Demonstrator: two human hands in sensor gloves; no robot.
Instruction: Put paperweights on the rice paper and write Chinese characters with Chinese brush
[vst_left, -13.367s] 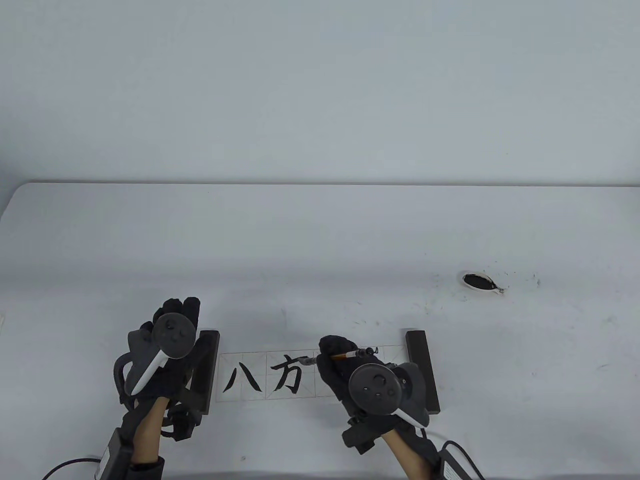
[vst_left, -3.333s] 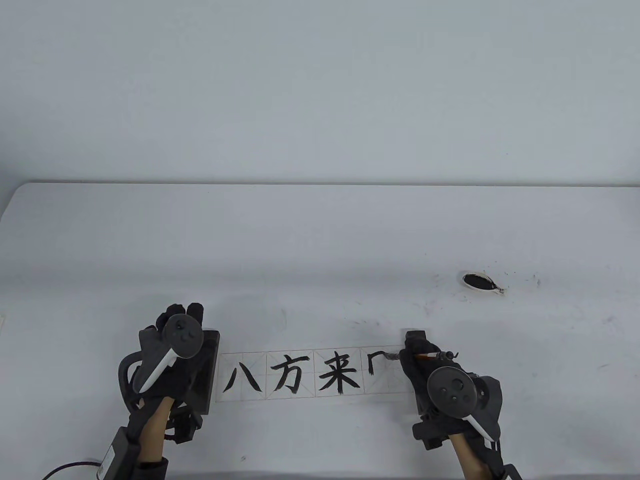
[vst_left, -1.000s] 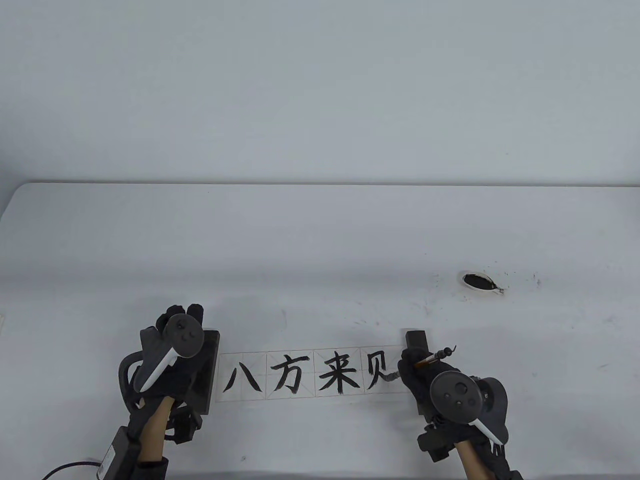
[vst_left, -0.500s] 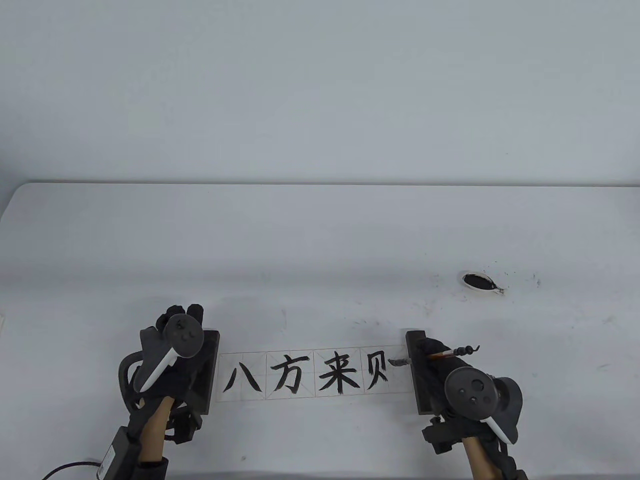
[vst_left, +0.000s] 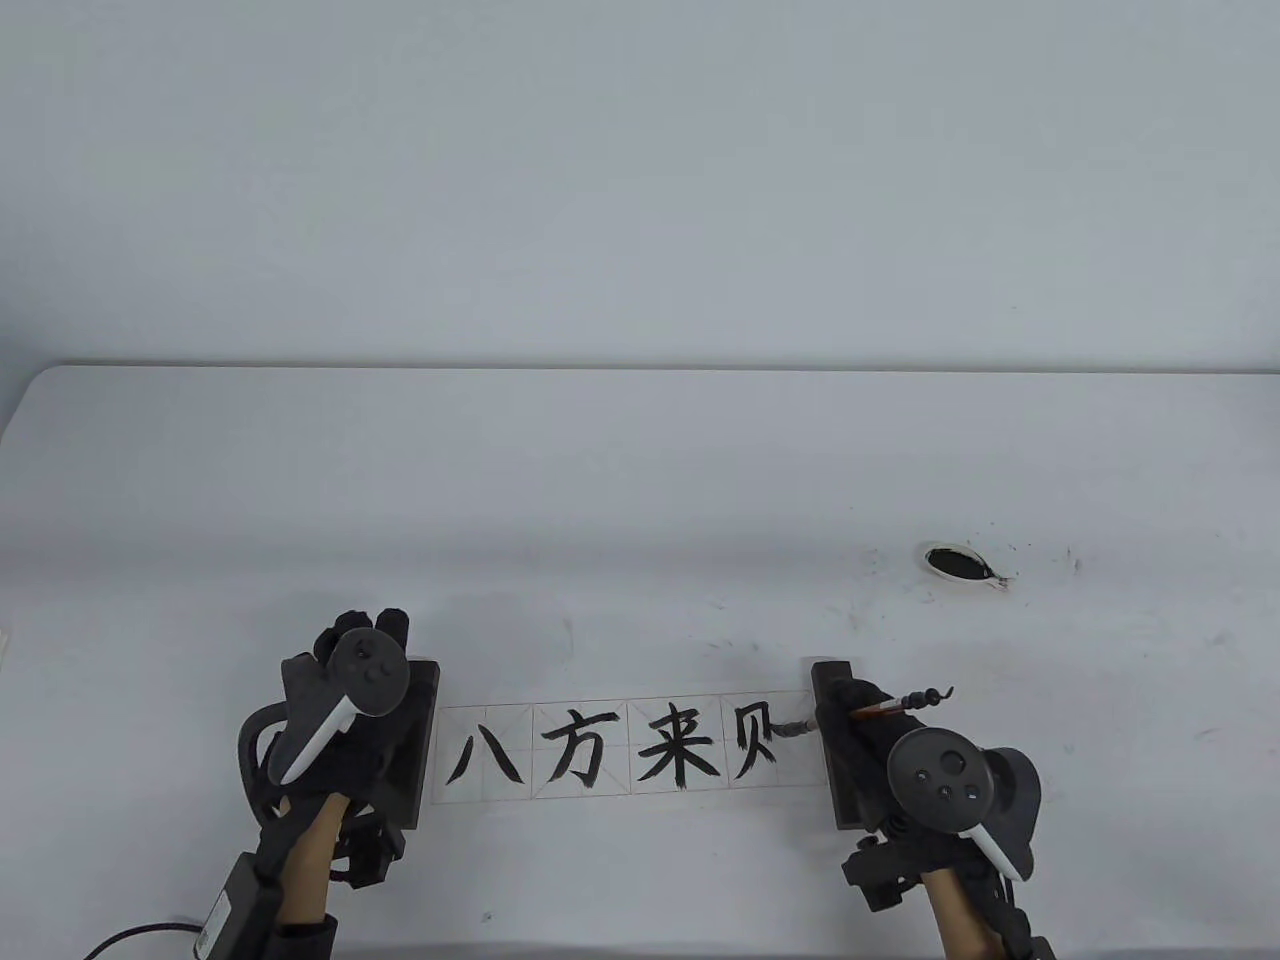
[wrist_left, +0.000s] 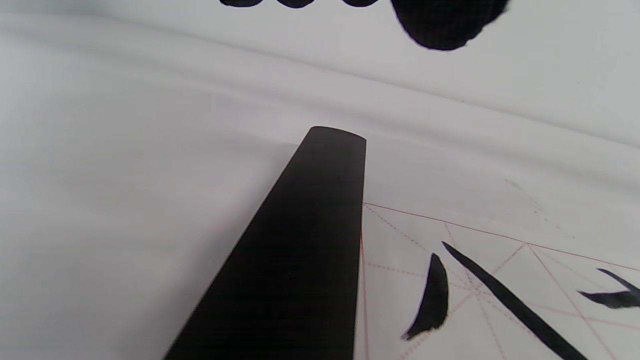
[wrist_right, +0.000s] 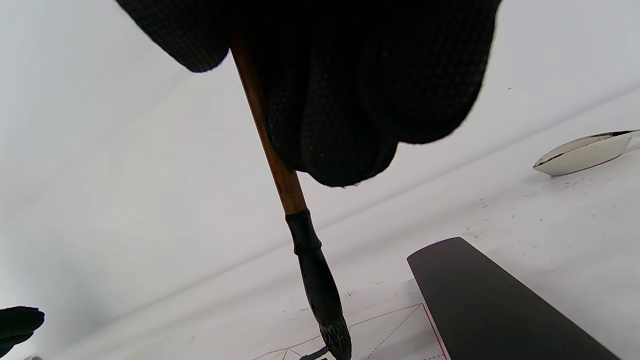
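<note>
A rice paper strip (vst_left: 620, 790) lies near the table's front edge, inked with three full characters and one partly written. Dark paperweights sit on its left end (vst_left: 420, 720) and right end (vst_left: 828, 680). My left hand (vst_left: 360, 628) lies flat on the left paperweight (wrist_left: 300, 250), fingers straight. My right hand (vst_left: 852, 706) grips the brush (vst_left: 885, 708) over the right paperweight (wrist_right: 490, 305). Its wet tip (wrist_right: 335, 335) points left at the fourth cell (wrist_right: 395, 332); whether it touches the paper I cannot tell.
A small white ink dish (vst_left: 960, 563) holding black ink sits at the back right, with ink specks around it; its rim (wrist_right: 580, 152) shows in the right wrist view. Glove cables trail off the front edge below both wrists.
Over 13 seconds two more characters appeared on the paper. In the last second my right hand moved right and up, taking the brush tip from the fourth character's foot to its right side. Left hand unmoved.
</note>
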